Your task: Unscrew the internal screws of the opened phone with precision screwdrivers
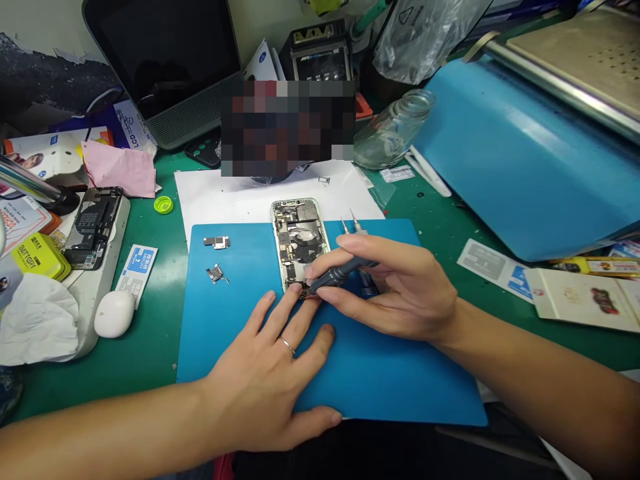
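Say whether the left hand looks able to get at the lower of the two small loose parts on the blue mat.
Likely yes: only blue mat shows between the left hand and the lower loose part. The hand would probably have to leave the opened phone's lower end first.

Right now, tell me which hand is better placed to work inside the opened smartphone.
Probably the right hand: its fingers pinch a dark tool aimed at the smartphone. The left hand holds no tool; its fingers touch the near end.
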`<state>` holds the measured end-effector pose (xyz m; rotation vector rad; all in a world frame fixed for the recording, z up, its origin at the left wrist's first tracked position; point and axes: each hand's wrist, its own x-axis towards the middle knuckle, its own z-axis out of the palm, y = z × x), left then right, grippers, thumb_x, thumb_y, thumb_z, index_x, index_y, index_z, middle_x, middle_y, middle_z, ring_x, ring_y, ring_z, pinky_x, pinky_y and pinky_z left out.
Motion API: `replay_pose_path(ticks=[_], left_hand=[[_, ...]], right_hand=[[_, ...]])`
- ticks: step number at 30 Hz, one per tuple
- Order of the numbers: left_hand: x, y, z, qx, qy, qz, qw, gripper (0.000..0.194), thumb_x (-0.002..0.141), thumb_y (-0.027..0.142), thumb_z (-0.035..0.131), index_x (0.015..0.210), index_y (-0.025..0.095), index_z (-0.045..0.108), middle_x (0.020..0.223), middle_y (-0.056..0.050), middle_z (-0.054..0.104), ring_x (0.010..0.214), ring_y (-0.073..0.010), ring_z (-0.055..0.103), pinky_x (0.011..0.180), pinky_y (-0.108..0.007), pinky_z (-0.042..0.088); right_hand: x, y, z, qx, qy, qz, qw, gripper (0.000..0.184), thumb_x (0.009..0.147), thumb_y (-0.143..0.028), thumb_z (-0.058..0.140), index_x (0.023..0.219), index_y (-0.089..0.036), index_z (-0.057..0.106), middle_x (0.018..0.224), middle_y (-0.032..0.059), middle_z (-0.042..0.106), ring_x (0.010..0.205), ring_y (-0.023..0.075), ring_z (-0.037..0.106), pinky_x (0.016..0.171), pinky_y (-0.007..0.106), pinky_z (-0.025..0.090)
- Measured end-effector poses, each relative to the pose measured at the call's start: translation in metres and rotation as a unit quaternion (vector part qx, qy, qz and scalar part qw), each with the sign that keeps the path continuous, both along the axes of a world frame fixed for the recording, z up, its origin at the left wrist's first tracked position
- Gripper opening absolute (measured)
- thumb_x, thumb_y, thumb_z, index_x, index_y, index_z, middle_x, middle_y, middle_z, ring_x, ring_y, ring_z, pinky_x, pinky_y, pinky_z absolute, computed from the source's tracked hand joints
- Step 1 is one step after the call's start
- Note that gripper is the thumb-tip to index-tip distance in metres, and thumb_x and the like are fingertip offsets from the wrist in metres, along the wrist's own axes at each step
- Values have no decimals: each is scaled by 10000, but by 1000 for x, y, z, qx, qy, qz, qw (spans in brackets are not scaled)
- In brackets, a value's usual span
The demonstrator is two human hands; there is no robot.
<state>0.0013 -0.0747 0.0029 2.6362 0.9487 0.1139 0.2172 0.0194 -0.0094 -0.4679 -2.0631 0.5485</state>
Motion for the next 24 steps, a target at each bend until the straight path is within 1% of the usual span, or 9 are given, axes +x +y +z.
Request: replay_pose_path(ticks=[5, 10, 13, 19, 24], left_hand=[[1, -1, 0, -1, -4, 5, 1000, 764, 993, 660, 482, 1533, 124, 413, 1677, -234, 221, 1570, -443, 140, 1225, -629, 245], [1, -1, 0, 1, -8, 10, 1000, 774, 981, 670, 498, 1533, 133, 418, 1681, -227, 216, 1564, -461, 143, 1216, -633, 257], [1, -1, 0, 2, -5, 11, 1000, 774, 979, 674, 498, 1531, 136, 420, 1683, -225, 209, 1570, -459, 113, 1216, -634, 255], [1, -1, 1, -1, -7, 11, 1000, 776, 978, 675, 507, 1534, 141, 419, 1682, -219, 220, 1570, -463, 105, 1215, -636, 252], [1, -1, 2, -2, -5, 11, 1000, 772, 979, 672, 504, 1530, 138, 424, 1683, -223, 214, 1571, -460, 102, 1220, -640, 241]], right_hand=[[1, 1, -1, 7, -3, -17, 1000, 810, 888, -71, 708, 1570, -330, 355, 1126, 55, 784, 933, 190, 788, 811, 303, 695], [5, 1, -3, 34, -31, -30, 998, 830, 882, -79, 718, 1577, -326, 337, 1200, 70, 775, 1005, 217, 786, 853, 329, 697], [5, 1, -3, 42, -36, -37, 998, 836, 885, -79, 717, 1580, -325, 324, 1231, 71, 765, 1025, 212, 783, 866, 318, 692], [4, 2, -2, 39, -26, -34, 998, 833, 876, -69, 723, 1572, -317, 339, 1241, 65, 763, 992, 199, 790, 829, 283, 693], [5, 1, -5, 26, -20, -45, 998, 846, 853, -80, 754, 1559, -342, 370, 1250, 48, 760, 1010, 217, 787, 852, 310, 696]])
